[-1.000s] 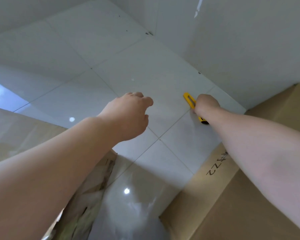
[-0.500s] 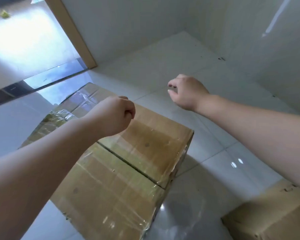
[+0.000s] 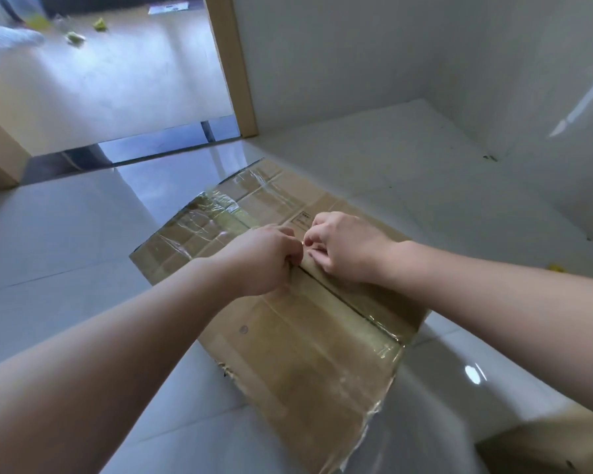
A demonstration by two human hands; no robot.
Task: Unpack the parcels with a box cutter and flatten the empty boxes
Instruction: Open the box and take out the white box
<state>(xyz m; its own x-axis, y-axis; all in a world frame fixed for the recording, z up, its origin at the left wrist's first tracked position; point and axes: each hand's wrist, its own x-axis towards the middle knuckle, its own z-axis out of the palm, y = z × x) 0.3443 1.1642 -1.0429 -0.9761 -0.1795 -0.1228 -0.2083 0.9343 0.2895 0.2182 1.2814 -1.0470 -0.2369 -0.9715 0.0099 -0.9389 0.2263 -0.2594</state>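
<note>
Tiled floor point(image 3: 65, 234) | both hands, left point(image 3: 264, 261), right point(image 3: 343, 248), curled at box point(image 3: 305, 336) seam

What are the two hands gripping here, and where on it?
Both the left hand and right hand have fingers at the centre seam of the box, on the flap edges. No cutter in either.

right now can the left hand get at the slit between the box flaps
Probably yes. The left hand already sits on the taped box with its fingers at the centre seam; nothing lies between them. The right hand works the opposite flap.
</note>
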